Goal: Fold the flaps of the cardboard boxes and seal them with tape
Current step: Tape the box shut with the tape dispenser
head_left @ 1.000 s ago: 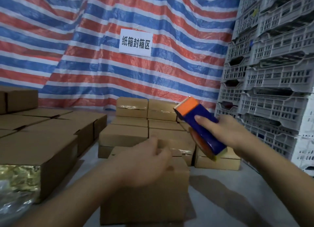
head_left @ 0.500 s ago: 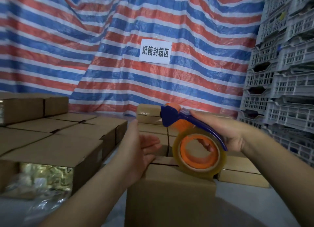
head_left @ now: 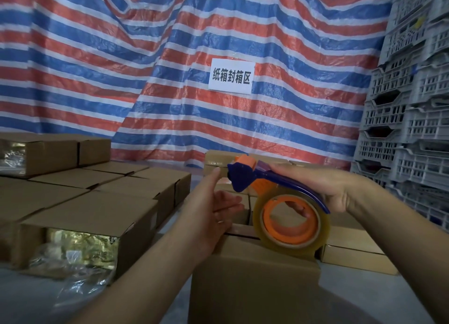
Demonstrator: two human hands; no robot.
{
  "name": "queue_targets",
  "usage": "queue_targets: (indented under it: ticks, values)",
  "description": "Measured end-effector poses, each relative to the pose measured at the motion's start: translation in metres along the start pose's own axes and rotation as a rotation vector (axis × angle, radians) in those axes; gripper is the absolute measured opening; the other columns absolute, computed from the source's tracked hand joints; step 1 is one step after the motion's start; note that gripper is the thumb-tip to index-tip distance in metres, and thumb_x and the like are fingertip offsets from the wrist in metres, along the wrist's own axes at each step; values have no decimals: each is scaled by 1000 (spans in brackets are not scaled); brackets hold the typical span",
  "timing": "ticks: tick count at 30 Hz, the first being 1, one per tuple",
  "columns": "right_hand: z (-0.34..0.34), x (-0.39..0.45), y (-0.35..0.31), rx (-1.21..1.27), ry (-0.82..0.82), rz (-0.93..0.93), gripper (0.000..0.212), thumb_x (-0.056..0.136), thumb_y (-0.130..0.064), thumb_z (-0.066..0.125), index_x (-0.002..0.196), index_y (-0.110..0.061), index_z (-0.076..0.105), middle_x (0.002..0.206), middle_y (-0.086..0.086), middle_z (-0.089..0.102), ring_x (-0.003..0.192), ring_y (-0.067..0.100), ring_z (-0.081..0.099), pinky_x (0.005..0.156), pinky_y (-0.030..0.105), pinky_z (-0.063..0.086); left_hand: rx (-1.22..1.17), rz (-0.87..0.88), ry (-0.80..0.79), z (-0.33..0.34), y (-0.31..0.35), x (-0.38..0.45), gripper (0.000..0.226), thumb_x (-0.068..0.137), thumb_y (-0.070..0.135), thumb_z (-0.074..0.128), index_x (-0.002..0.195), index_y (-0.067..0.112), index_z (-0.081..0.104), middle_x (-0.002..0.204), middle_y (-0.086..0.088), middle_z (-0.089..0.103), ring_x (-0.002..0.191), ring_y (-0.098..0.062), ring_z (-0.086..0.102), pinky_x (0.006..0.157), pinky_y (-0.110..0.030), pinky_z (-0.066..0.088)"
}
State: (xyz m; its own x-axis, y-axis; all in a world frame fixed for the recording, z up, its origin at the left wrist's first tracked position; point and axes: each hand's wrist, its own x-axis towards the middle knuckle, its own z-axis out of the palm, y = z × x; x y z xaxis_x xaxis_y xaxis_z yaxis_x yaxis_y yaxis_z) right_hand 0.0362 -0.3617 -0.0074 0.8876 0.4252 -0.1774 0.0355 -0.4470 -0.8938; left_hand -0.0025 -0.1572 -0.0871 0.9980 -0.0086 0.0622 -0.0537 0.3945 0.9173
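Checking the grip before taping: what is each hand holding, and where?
Right hand grips the tape dispenser by its blue handle. Left hand holds nothing, open beside it.

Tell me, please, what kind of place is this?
Probably a warehouse packing area: many cardboard boxes stand in rows, grey plastic crates are stacked high, a striped tarpaulin forms the wall, and the right hand holds a tape dispenser.

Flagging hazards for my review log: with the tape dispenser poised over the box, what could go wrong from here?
The left hand, open, sits just ahead of the blue-and-orange tape dispenser; its cutter end could catch the fingers. The right hand holds the dispenser's clear roll at the brown cardboard box's far edge, so tape may start crooked or miss the seam.
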Motion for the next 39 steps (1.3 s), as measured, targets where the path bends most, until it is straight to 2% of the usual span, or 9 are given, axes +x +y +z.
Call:
queue_targets:
  ticks: [4, 10, 15, 21, 26, 29, 33, 36, 39]
  values:
    - [0, 2, -3, -21, 11, 9, 77, 63, -64, 74, 115, -8, 61, 69, 6, 70, 49, 13, 64, 44, 22, 50, -11, -6, 40, 0, -1, -1, 22, 93, 32, 58, 83, 13, 61, 89, -7, 75, 94, -22, 71, 86, -40, 43]
    - [0, 4, -9, -54, 7, 23, 78, 58, -63, 77, 116, -13, 61, 76, 7, 72, 55, 13, 66, 47, 23, 52, -66, -13, 127, -3, -3, -1, 21, 94, 15, 55, 73, 13, 58, 76, -2, 75, 95, -19, 69, 88, -46, 47]
    - [-6, 2, -16, -101, -68, 112, 72, 62, -60, 78, 112, -11, 62, 78, 6, 72, 58, 13, 67, 50, 23, 53, 6, 6, 208, 2, -4, -2, 12, 96, 12, 53, 86, 13, 60, 90, -8, 74, 93, -19, 69, 88, -46, 52]
    - [-32, -11, -14, -135, -109, 201, 110, 43, -59, 95, 131, -7, 55, 84, 10, 70, 63, 18, 66, 57, 27, 55, -68, 48, 234, 2, -7, 0, 13, 99, 12, 50, 100, 10, 63, 95, -7, 70, 96, -18, 67, 93, -47, 51]
    - [-27, -7, -23, -59, -188, 195, 77, 41, -56, 96, 96, -7, 76, 74, 7, 71, 55, 15, 66, 52, 25, 56, -199, 104, 251, 3, -13, -1, 18, 100, 14, 46, 102, 8, 63, 103, -9, 70, 99, -16, 68, 98, -50, 48]
    - [-20, 2, -23, -105, -221, 183, 87, 47, -57, 94, 111, -6, 66, 74, 7, 71, 53, 13, 66, 49, 22, 54, -307, 125, 293, 4, -13, -4, 16, 100, 11, 45, 104, 11, 60, 105, -10, 67, 98, -17, 67, 96, -51, 50]
    - [-20, 13, -18, -148, -237, 179, 108, 54, -60, 91, 135, -1, 52, 74, 6, 68, 53, 12, 64, 50, 20, 53, -321, 109, 352, 7, -12, -6, 30, 100, 14, 45, 129, 15, 52, 107, -7, 65, 96, -16, 64, 94, -50, 51]
    - [-21, 18, -25, -204, -302, 150, 100, 63, -61, 86, 134, -1, 47, 77, 5, 69, 58, 12, 66, 55, 22, 55, -312, 98, 368, 8, -11, -4, 36, 99, 14, 45, 134, 17, 49, 103, -7, 65, 96, -17, 63, 98, -52, 48]
    - [-20, 24, -30, -262, -265, 136, 103, 59, -63, 86, 134, -3, 47, 82, 6, 70, 64, 14, 68, 60, 25, 56, -332, 98, 361, 9, -13, -3, 38, 101, 16, 43, 139, 18, 45, 104, -5, 63, 96, -17, 60, 100, -53, 46]
